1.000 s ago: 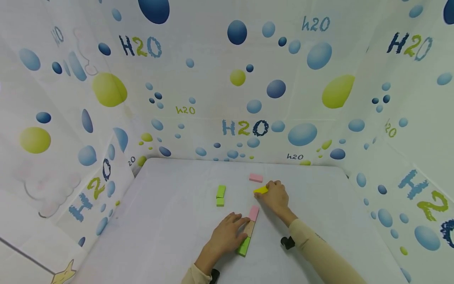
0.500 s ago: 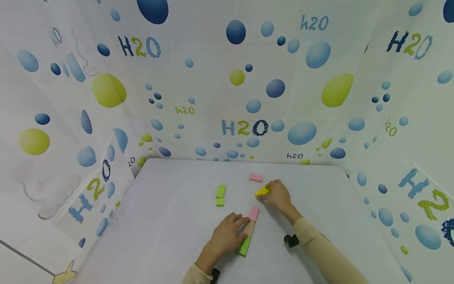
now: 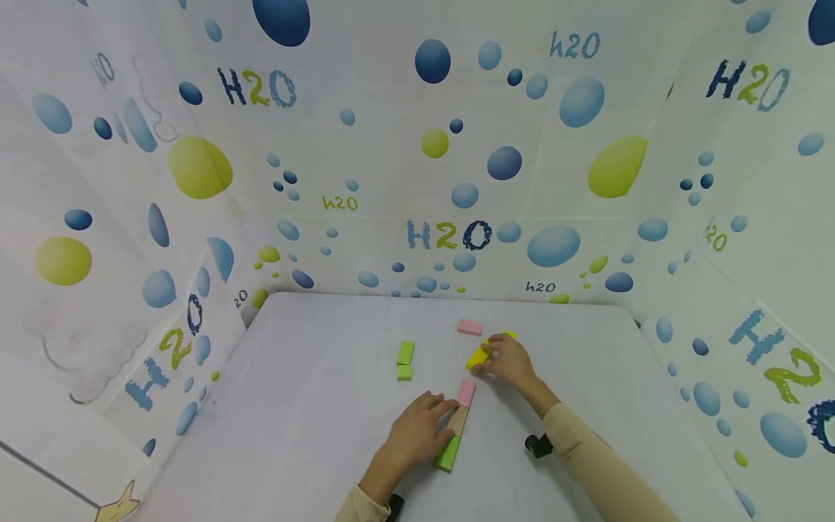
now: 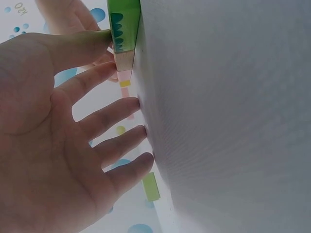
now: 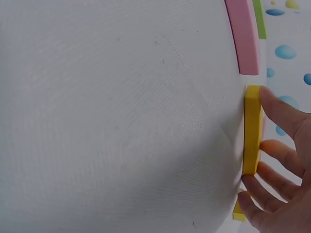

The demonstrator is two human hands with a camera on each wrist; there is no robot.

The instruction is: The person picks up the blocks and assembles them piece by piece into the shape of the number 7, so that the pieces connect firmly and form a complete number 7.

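Note:
My right hand (image 3: pixel 510 360) grips a yellow block (image 5: pixel 251 131) on the white table, thumb at its near end and fingertips along its side and far end. A second yellow block (image 5: pixel 239 212) shows just beyond those fingers. My left hand (image 3: pixel 417 429) lies beside a row of blocks, fingers extended. In the left wrist view its thumb touches the green block (image 4: pixel 124 24) and the forefinger reaches the plain wooden block (image 4: pixel 124 60). A pink block (image 3: pixel 466 392) tops this row, a small gap short of the held yellow block.
Another pink block (image 3: pixel 470 328) lies further back, behind the right hand. Two green blocks (image 3: pixel 405 353) sit end to end left of centre. Patterned white cloth walls (image 3: pixel 378 159) enclose the table (image 3: pixel 293 406) at the back and sides.
My right hand has shifted slightly, turning the yellow block steeper, its near end closer to the row. The second yellow block now shows behind the fingers. My left hand has stayed put.

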